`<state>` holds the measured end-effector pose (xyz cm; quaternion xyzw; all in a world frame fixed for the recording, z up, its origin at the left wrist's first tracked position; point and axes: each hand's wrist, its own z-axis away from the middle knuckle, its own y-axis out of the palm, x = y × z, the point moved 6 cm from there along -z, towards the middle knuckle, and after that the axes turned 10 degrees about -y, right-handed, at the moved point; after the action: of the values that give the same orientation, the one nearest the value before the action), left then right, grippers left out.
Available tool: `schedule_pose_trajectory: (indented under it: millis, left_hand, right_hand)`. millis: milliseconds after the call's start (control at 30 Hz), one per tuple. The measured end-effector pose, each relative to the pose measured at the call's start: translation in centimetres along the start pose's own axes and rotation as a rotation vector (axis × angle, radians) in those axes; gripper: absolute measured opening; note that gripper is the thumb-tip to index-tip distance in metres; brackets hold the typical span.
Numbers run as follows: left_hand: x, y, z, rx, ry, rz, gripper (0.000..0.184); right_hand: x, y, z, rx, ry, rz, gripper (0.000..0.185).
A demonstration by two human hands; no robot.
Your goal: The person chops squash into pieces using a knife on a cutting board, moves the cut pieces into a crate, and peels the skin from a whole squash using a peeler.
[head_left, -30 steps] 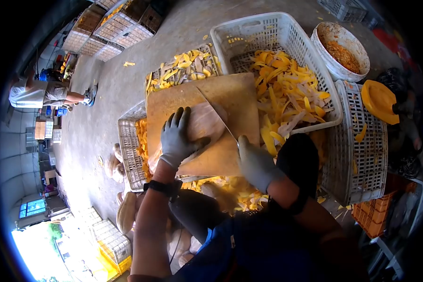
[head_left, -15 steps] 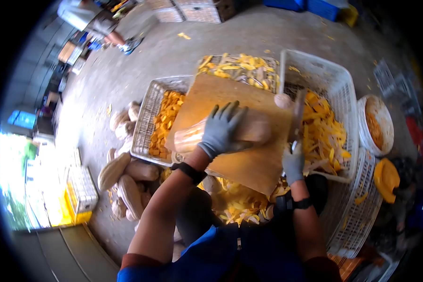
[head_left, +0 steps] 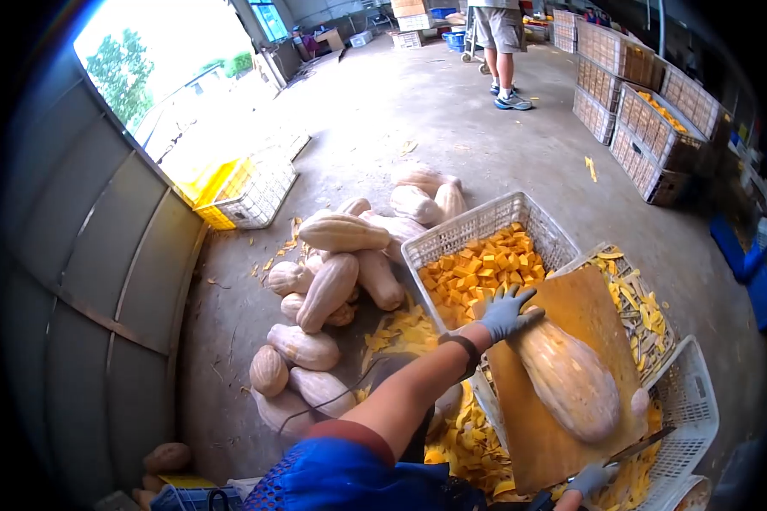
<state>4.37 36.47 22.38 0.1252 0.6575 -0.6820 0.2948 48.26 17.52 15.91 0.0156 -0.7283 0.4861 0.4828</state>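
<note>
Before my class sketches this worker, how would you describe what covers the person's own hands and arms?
The left hand and right hand both wear grey gloves. A dark band circles the left wrist. The left arm's short sleeve is blue, with a dark red edge. Most of the right arm is out of view.

Board point(head_left: 571, 294): wood-like, matt, flat. Squash point(head_left: 571, 383): smooth rind, soft sheen. Cubes point(head_left: 486, 264): moist-looking, smooth-cut. Crate point(head_left: 462, 234): perforated plastic, dull. Knife point(head_left: 648, 443): dark metal blade, dull. Left glove point(head_left: 504, 313), right glove point(head_left: 592, 479): fabric, matt. Sleeve point(head_left: 337, 460): blue cloth, matt. Floor point(head_left: 562, 179): concrete-like, worn. Wall point(head_left: 85, 281): sheet-metal look, smooth.
</note>
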Motion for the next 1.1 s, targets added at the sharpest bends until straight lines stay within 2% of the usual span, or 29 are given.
schedule_pose_trajectory:
  millis: [67, 100, 200, 300, 333, 367, 400, 433, 567, 667, 767, 833, 867, 900, 933, 1000, 1033, 1100]
  left_hand:
    - [0.9, 0.7, -1.3, 0.127, -0.037, 0.052, 0.064]
    - [1.1, 1.0, -1.9, 0.192, -0.052, 0.076, 0.065]
    - [3.0, -0.1, -2.0, 0.088, -0.287, -0.105, 0.069]
    - [8.3, 3.7, -4.2, 0.234, -0.191, -0.195, 0.06]
    - [9.9, 4.7, -4.9, 0.189, -0.157, -0.14, 0.062]
    - [9.6, 4.2, -4.2, 0.216, -0.147, -0.219, 0.068]
    - [8.1, 2.6, -2.6, 0.159, -0.165, -0.275, 0.072]
    - [9.4, 3.1, -2.6, 0.119, -0.175, -0.295, 0.078]
    - [13.4, 3.0, -1.1, 0.204, -0.215, -0.217, 0.086]
    - [16.1, 2.5, 0.7, 0.145, -0.206, -0.047, 0.079]
    - [22.7, 4.7, 0.2, 0.145, -0.126, 0.269, 0.073]
    - [23.2, 3.4, -0.6, 0.049, 0.002, 0.258, 0.048]
    - [19.4, -0.2, 1.0, -0.082, -0.256, 0.293, 0.039]
    - [12.0, -4.2, 3.8, -0.266, -0.055, 0.291, 0.03]
    - [6.6, -6.1, 5.5, -0.326, 0.098, 0.243, 0.031]
    - [-1.7, -7.7, 8.4, -0.426, 0.4, 0.138, 0.032]
    - [-4.6, -7.2, 9.3, -0.354, 0.474, 0.108, 0.031]
    - [-9.0, -5.3, 11.0, -0.222, 0.564, -0.005, 0.029]
  right_hand:
    - [-3.1, 1.0, -1.9, -0.118, -0.161, 0.098, 0.038]
    - [0.1, 0.0, -0.6, -0.051, 0.008, 0.044, 0.039]
    - [-0.3, -0.5, -0.7, -0.05, -0.023, -0.018, 0.038]
    - [-0.5, -0.6, 0.2, -0.062, -0.055, -0.073, 0.036]
    - [-0.5, -0.6, 0.5, -0.071, -0.044, -0.073, 0.036]
    - [-0.6, -0.5, 0.7, -0.086, -0.025, -0.08, 0.036]
    - [-0.6, -0.3, 0.7, -0.096, -0.012, -0.085, 0.036]
    - [-0.6, -0.1, 0.7, -0.102, 0.001, -0.09, 0.035]
    - [-1.2, 1.5, 1.1, -0.094, 0.033, -0.072, 0.035]
    - [1.1, 0.9, 1.7, -0.05, 0.029, -0.04, 0.037]
    - [1.2, 1.3, 2.0, -0.067, -0.037, -0.04, 0.039]
    - [3.6, 0.8, 2.2, -0.104, -0.174, -0.027, 0.04]
    - [4.8, 0.6, 2.4, -0.123, -0.242, -0.018, 0.04]
    - [5.7, 0.7, 2.2, -0.1, -0.313, -0.1, 0.039]
    - [6.8, 0.6, 2.1, -0.016, -0.341, -0.136, 0.036]
    - [9.2, 0.3, 2.1, 0.155, -0.386, -0.213, 0.03]
    - [9.3, 0.9, 1.6, 0.305, -0.364, -0.241, 0.028]
    - [11.1, -0.1, 1.7, 0.645, -0.027, -0.356, 0.026]
